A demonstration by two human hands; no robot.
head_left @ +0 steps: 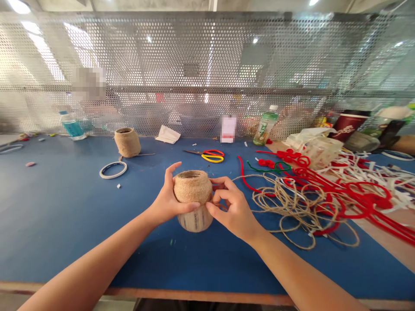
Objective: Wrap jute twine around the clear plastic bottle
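A glass jar (194, 221) stands in front of me, its upper half wound with jute twine and its lower half bare of it. My left hand (170, 196) grips the jar from the left, thumb across the front and index finger raised near the rim. At the jar's right side, the fingertips of my right hand (231, 206) are pinched together on the jute twine by the lower edge of the winding. From there the strand runs toward a loose heap of jute twine (288, 194) on the right.
Farther back stand a fully wrapped jar (127, 142), a roll of tape (113, 170) and scissors (210, 156) with red and yellow handles. Red cords (366, 201) and white strips lie right. Bottles (266, 125), a dark red cup (348, 129) and a perforated metal screen (181, 52) are behind.
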